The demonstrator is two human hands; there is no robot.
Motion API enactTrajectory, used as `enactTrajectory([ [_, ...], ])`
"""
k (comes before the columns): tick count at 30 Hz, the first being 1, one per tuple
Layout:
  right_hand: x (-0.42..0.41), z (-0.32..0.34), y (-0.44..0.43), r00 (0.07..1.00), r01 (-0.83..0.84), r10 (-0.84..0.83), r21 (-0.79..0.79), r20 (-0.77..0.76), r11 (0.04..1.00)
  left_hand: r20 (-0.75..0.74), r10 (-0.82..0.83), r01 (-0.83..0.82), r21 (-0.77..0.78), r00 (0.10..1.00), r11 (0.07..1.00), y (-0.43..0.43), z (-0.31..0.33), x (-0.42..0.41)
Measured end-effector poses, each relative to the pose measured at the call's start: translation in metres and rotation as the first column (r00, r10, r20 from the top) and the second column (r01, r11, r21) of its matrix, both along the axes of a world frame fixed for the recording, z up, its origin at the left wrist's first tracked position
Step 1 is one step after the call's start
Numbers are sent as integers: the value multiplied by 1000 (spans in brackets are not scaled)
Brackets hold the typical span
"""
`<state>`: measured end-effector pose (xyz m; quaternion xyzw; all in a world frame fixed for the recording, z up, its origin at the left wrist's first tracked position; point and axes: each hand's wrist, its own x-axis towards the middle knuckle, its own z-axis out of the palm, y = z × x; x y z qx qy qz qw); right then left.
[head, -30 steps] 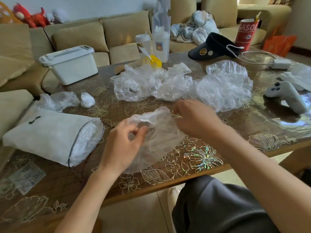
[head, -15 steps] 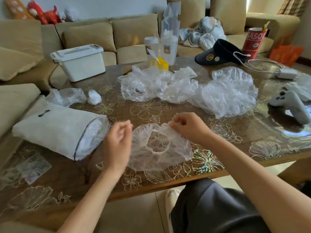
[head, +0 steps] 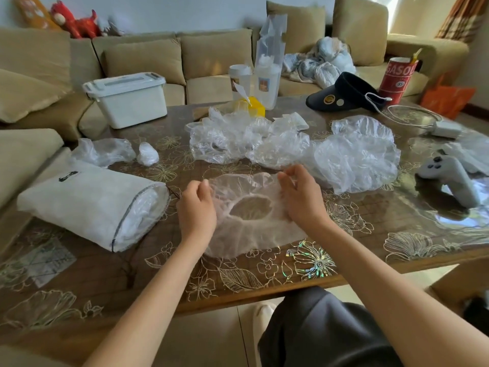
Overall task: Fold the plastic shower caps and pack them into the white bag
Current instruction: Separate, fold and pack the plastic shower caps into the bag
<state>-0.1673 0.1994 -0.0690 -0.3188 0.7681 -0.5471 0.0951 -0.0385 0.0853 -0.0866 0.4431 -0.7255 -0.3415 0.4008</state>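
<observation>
Fingers (head: 204,187) of our left hand (head: 197,210) and right hand (head: 301,201) pinch the shower cap (head: 251,235), spreading it flat to fold.

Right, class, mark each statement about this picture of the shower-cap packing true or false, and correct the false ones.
1. The left hand and the right hand hold the same shower cap. True.
2. The white bag already shows clear plastic in its mouth. True.
3. The white bag stands upright. False: it lies on its side.
4. The game controller sits left of the bag. False: it is at the right side of the table.
</observation>
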Motion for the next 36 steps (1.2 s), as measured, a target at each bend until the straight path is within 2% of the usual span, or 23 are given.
enactTrajectory([
  [3, -6, -2, 0, 991, 116, -118, -45, -60, 992, 55, 48, -33, -252, 997, 967, -4, -5, 7],
  [5, -9, -5, 1, 986, 145, -147, -27, -78, 989, 113, 45, -7, -314, 993, 949, -7, -9, 10],
  [8, -10, -15, 1, 969, 194, -162, 173, -184, 966, 288, 17, 89, -350, 958, 932, -10, -15, 10],
  [10, -14, -20, 3, 947, 244, -140, 367, -287, 898, 463, 27, 142, -327, 886, 934, -9, -13, 11],
  [11, -16, -20, 4, 942, 256, -129, 416, -308, 873, 524, 51, 138, -317, 850, 938, -8, -9, 13],
  [13, -19, -16, 5, 918, 271, -112, 394, -381, 878, 528, 95, 127, -369, 844, 921, -3, 2, 17],
  [15, -13, -11, 2, 873, 202, -38, 289, -486, 936, 453, 15, 211, -444, 892, 870, 6, 11, 12],
  [17, 3, -9, -5, 840, -2, 163, 297, -518, 955, 490, -202, 418, -382, 848, 824, 11, 11, 0],
  [19, 17, -19, -7, 790, -175, 387, 431, -475, 885, 616, -351, 574, -206, 705, 792, 18, 0, -7],
  [20, 21, -25, -5, 770, -216, 462, 500, -441, 838, 687, -360, 600, -138, 631, 788, 18, -9, -5],
  [23, 17, -38, 7, 726, -235, 561, 624, -398, 746, 805, -324, 603, -51, 496, 796, 10, -29, 13],
  [28, 9, -43, 20, 678, -189, 640, 756, -360, 626, 839, -323, 565, 22, 438, 825, 1, -33, 29],
  [31, 8, -42, 22, 683, -190, 643, 765, -347, 615, 844, -305, 544, 18, 441, 839, 2, -32, 32],
  [33, 9, -39, 24, 727, -241, 594, 683, -343, 689, 814, -314, 539, 1, 489, 842, 1, -32, 32],
  [34, 9, -35, 26, 783, -264, 526, 589, -331, 764, 757, -342, 538, -15, 557, 843, 1, -32, 34],
  [36, 8, -23, 32, 881, -241, 364, 374, -303, 895, 547, -393, 540, -135, 740, 830, 0, -34, 43],
])
